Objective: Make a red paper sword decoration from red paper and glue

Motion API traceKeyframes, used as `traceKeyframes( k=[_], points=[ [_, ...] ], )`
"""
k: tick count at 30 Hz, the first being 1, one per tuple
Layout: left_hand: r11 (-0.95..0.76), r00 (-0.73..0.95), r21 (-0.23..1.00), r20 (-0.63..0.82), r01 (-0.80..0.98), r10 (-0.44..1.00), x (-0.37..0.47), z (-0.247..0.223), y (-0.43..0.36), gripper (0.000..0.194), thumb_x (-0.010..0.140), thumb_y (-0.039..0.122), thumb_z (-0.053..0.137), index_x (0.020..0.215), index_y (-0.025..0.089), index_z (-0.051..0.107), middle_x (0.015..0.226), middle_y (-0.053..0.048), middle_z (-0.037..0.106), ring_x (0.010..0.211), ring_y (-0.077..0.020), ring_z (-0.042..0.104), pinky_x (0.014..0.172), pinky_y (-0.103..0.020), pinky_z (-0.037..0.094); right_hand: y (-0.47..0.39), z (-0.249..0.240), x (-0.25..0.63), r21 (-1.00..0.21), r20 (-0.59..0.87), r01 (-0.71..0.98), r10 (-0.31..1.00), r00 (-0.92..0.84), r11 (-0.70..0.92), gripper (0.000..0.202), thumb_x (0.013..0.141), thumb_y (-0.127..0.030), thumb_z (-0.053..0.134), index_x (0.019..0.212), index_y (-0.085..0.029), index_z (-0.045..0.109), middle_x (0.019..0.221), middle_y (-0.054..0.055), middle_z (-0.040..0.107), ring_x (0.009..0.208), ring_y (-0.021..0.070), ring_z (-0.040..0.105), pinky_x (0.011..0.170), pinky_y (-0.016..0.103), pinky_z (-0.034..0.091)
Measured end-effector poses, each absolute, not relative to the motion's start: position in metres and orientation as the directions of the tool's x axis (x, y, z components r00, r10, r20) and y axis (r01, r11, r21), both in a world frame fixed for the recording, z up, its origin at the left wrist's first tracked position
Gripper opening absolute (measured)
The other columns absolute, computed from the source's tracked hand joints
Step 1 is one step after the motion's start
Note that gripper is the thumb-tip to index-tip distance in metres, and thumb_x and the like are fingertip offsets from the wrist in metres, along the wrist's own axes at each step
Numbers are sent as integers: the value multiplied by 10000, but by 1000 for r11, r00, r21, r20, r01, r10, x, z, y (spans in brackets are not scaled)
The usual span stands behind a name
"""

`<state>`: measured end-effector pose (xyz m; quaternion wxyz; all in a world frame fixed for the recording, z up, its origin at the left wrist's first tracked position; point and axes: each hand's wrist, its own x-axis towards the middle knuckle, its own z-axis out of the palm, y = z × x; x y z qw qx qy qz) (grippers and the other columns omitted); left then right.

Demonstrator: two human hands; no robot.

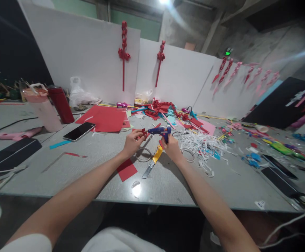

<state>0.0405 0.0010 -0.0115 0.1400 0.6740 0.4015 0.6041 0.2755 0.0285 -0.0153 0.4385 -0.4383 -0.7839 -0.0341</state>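
In the head view, my right hand [171, 146] grips a blue hot glue gun [156, 131] by its handle, nozzle pointing left. My left hand [133, 141] pinches a small piece of red paper [143, 131] right at the nozzle; whether they touch I cannot tell. Below, between my forearms, lies a box cutter [153, 161] with a yellow handle and its blade out. A red paper square [127, 170] lies partly beside my left forearm. One grey ring [143, 160] rests near my left wrist, and another grey ring [191, 155] near my right.
White paper shreds [203, 142] pile up at right. A red sheet [104, 118], a phone [79, 131], a pink bottle [42, 110] and a red flask [61, 105] stand or lie at left. Scrap paper covers the back; red paper chains [123, 52] hang on white panels.
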Motion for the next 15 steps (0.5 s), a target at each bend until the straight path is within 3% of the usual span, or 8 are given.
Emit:
traceKeyframes(
  k=[15],
  points=[
    [-644,-40,661,709,385,704,40,-11,0,217,941,324,644,813,186,750,1061,-80,730,926,-189,675,844,-332,543,29,-14,277,-322,720,709,649,-247,627,210,969,-267,497,1138,-171,577,866,91,684,732,220,650,687,302,471]
  ],
)
